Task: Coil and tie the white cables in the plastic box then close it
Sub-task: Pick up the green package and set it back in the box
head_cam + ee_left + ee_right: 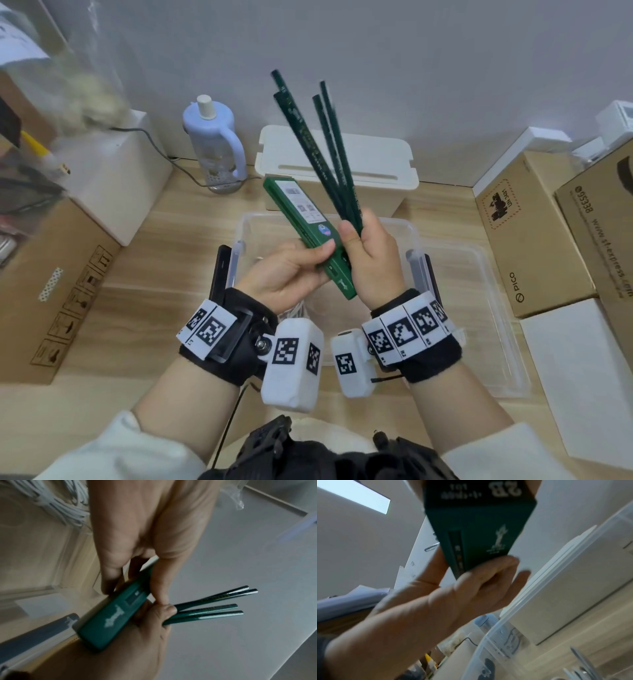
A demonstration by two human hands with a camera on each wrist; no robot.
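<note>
Close below my eyes are my two wrists with their marked bands, and above them my left hand point(291, 270) holds the green pencil box point(308, 236), thumb on top and fingers curled under it. My right hand point(373, 260) grips four green pencils point(325, 144) by their near ends; they fan out up and away toward the wall.

Both hands are above the clear plastic box point(411, 236), which stands open on the worktop, and its lid point(479, 308) lies flat just to the right of it. The white cables point(56, 503) lie loose in the near left part of the box, directly under my left wrist, so my left hand is the nearer one to them. I cannot tell along which direction the bundle runs.

I judge that the pencils and their box must be put aside first, because no hand is free for coiling.
</note>
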